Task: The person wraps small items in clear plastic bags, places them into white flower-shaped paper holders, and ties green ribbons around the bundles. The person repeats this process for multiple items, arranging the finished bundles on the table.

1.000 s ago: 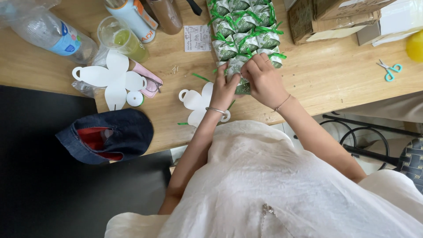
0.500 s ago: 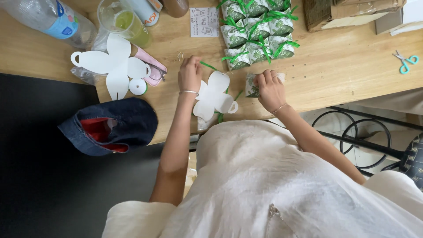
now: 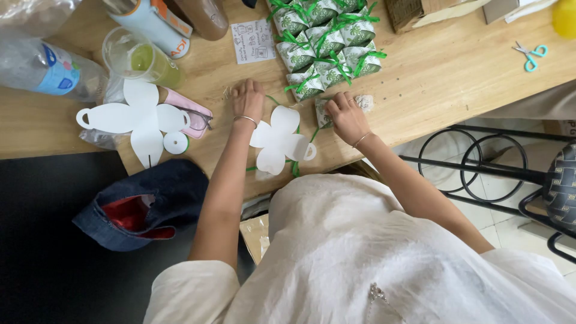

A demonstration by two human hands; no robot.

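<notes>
Left hand [image 3: 248,99] now flat and open beside white cutout [image 3: 280,139], right hand [image 3: 345,116] as before gripping green-patterned packet [image 3: 324,110].

We note green-and-white wrapped packets [image 3: 327,45] clustered at the desk's far edge, a white printed card [image 3: 254,41] beside them, and a blue-labelled bottle [image 3: 48,69] far left.

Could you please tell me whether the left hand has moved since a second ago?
Yes. The left hand has left the green-ribboned packets and now rests on the wooden table, left of the white cutout.
</notes>
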